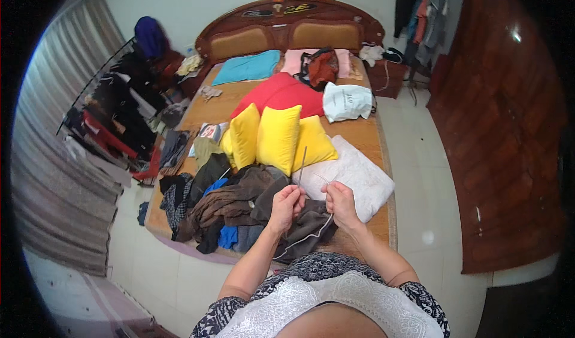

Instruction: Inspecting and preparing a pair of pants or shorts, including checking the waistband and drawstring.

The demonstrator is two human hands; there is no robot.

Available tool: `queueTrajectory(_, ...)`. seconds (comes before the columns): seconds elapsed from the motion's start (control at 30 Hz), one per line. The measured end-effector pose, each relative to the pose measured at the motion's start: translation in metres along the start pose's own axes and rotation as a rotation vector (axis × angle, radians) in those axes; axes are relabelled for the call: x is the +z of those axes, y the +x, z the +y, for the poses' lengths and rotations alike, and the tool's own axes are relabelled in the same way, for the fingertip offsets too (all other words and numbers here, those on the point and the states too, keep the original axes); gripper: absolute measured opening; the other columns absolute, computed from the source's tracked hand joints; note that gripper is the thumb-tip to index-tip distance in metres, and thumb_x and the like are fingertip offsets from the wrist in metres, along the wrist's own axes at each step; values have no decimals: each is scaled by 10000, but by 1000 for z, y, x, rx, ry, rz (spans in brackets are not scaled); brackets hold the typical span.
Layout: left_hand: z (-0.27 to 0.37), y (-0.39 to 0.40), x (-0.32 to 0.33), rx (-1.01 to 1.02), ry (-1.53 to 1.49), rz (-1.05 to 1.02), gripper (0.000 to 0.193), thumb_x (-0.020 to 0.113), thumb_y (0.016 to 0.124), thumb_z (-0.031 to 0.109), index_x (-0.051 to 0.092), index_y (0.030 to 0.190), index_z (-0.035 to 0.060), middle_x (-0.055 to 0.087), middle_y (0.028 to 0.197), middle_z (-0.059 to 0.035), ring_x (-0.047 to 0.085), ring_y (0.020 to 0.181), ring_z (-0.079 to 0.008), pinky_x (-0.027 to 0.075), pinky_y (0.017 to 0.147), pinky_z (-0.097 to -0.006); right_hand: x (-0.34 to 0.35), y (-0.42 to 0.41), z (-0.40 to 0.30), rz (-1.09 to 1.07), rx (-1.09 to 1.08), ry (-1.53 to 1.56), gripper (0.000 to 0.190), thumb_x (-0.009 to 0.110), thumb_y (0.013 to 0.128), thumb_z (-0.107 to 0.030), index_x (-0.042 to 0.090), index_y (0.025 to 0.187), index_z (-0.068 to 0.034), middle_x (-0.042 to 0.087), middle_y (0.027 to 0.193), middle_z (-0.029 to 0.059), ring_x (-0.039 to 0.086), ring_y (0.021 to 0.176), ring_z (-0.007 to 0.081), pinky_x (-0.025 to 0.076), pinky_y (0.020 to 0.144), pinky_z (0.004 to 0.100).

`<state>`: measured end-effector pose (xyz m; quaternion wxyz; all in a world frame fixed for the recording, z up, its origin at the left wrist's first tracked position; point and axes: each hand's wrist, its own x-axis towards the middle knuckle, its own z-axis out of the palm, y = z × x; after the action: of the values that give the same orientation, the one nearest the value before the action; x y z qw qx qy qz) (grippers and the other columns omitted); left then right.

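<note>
Upright in my left hand is a thin grey rod, pinched near its lower end. A white cord passes through my right hand. Its short end sticks out past my fingertips to the upper left, and the rest trails down to my lap. The two hands are level and a small gap apart, above the near end of the bed. Beneath them lies a heap of dark brown clothes. A folded white quilt is just beyond my right hand. Several yellow cushions stand behind.
Farther up the bed are a large red cushion, a white plastic bag and a turquoise pillow. A loaded clothes rack stands at the left, beside a curtain. A wooden door or cabinet is on the right.
</note>
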<state>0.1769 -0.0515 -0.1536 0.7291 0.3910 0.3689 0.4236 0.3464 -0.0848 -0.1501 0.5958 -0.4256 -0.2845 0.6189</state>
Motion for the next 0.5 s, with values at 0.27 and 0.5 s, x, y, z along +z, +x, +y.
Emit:
queueTrajectory(0.27,40,-20,-24,474,528,138,158,511,907,111,624,888,2,529,634,26,452,572,-37,357,502,-199,91,41,-17,-205,-320,-389,249,522,917,-225,587,808,-10,494,631,-31,445,575,54,357,501,235)
queueTrajectory(0.5,108,-33,-59,363,423,15,234,489,938,204,626,991,21,579,727,15,486,615,-41,378,541,-193,158,62,-48,-409,-521,-380,315,476,956,-289,528,744,-63,397,545,-53,337,442,43,252,410,205)
